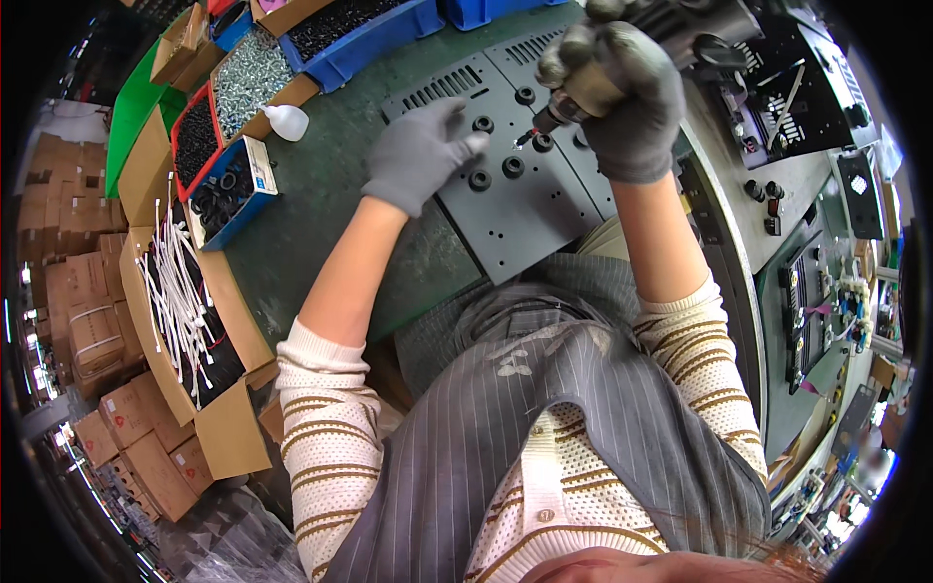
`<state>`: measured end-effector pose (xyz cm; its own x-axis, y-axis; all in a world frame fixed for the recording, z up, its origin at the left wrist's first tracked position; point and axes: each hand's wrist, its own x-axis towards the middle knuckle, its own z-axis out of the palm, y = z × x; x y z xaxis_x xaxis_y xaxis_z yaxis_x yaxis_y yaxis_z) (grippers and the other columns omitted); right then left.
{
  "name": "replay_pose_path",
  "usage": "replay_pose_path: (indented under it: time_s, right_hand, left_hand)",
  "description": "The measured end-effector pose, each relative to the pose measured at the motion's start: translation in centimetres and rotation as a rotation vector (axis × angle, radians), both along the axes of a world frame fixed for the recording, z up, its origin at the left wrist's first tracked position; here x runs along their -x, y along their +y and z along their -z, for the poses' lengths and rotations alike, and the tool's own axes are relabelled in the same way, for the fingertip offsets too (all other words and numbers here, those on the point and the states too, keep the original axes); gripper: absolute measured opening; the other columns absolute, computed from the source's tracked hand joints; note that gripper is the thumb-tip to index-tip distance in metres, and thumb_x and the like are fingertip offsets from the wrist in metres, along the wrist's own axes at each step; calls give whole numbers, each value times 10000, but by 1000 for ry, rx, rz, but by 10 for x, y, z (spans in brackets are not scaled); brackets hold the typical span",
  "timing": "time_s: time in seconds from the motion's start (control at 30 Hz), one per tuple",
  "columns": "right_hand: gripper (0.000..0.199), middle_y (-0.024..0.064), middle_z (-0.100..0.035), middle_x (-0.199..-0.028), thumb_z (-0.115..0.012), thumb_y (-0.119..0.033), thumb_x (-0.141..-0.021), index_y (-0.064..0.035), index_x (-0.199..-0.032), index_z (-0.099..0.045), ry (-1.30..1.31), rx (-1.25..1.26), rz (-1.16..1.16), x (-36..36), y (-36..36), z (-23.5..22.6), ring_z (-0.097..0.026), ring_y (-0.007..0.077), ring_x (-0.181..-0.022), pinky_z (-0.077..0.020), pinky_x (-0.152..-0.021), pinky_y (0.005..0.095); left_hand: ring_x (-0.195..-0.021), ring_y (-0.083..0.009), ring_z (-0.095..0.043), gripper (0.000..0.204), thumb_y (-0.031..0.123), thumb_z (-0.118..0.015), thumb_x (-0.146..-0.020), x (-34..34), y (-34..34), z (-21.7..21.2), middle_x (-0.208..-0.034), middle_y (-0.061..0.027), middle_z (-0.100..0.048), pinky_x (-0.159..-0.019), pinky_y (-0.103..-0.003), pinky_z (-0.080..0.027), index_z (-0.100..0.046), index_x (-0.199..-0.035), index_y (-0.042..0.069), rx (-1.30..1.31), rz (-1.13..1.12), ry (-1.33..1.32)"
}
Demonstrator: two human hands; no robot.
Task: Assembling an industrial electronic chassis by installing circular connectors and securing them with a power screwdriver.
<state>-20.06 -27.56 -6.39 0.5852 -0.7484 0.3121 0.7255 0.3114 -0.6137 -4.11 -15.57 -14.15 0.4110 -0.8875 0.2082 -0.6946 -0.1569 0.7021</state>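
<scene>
Right hand grips driver over dark panel; left hand spread at panel's far left

Right gloved hand [637, 102] closed around a power driver [562, 109], held over the far right part of the work. Bit points left and down, its tip amid the black round feet; cannot tell whether it touches. Left gloved hand [418, 155] open, fingers apart, over the left side of the grey metal panel [525, 219], thumb and forefinger beside one black foot [483, 124]; no hold on it visible, contact unclear. Panel lies flat on the green table [340, 233], between and below both hands, its bare near part reaching toward the person's lap. More black feet sit on it right of the left hand. Far left: white funnel-like cup [287, 121], blue-edged box of black rings [255, 199], red tray of black screws [197, 146]. Left: carton holding white ties [180, 291].
</scene>
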Motion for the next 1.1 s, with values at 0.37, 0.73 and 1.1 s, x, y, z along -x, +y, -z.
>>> replay_pose_path:
  time_s: [0.37,0.73,1.1]
  right_hand:
    - [341,112,-580,-748,-625,-140,-772,-10,-1053,-482,276,159,55,-63,-12,-3,-604,228,-634,-510,-609,345]
    - [307,33,-571,-744,-666,-118,-807,-19,-1048,-503,372,265,-113,-148,0,16,-586,136,-590,-478,-537,265]
    - [301,116,-616,-754,-614,-160,-817,25,-1047,-555,483,530,-180,-165,2,32,-621,194,-649,-489,-549,281]
  left_hand:
    - [-809,-153,-650,354,211,-712,-796,-74,21,11,-961,-106,-698,-752,-276,-504,-663,-1108,52,44,-255,197]
    - [-850,-259,-634,344,320,-667,-817,-67,12,43,-967,-96,-668,-740,-350,-493,-665,-1120,157,33,-126,180]
    - [-906,-307,-619,322,371,-628,-830,-66,9,21,-978,-116,-659,-762,-399,-483,-667,-1029,120,-83,-171,-57]
